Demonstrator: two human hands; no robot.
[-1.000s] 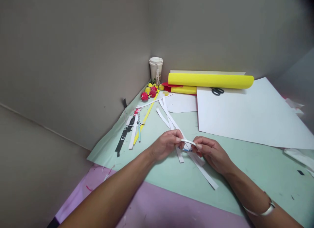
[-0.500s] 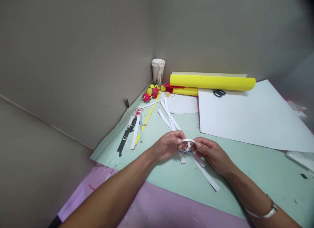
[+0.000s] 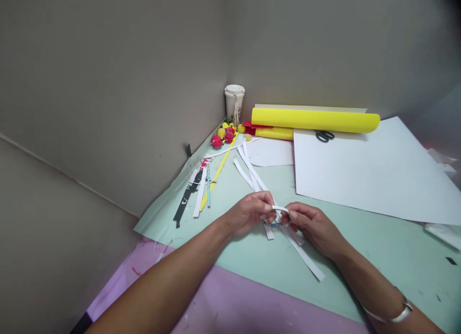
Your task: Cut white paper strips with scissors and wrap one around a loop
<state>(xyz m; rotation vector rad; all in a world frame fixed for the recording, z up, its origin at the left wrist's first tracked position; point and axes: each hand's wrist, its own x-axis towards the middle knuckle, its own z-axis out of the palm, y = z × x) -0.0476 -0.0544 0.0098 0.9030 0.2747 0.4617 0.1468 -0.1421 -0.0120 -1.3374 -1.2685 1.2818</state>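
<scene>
Between my hands is a small ring [image 3: 280, 208], with a white band along its upper edge and a darker, bluish lower edge. My left hand [image 3: 249, 214] pinches its left side between thumb and fingers. On the right side, my right hand [image 3: 312, 224] grips it with thumb and fingertips. The fingers partly cover the ring. Below and behind it, several white paper strips [image 3: 305, 259] lie crossed on the pale green sheet [image 3: 259, 262].
A large white board [image 3: 367, 175] with black scissors [image 3: 324, 136] lies at right. Behind it is a yellow corrugated roll [image 3: 315, 120]. A lidded paper cup [image 3: 234, 103], red and yellow balls [image 3: 216, 141], a pencil [image 3: 209, 187] and black scraps [image 3: 185, 199] lie towards the left wall.
The whole view has shifted slightly. Both hands keep hold of the ring, which has tilted a little, its white edge now sloping down to the right.
</scene>
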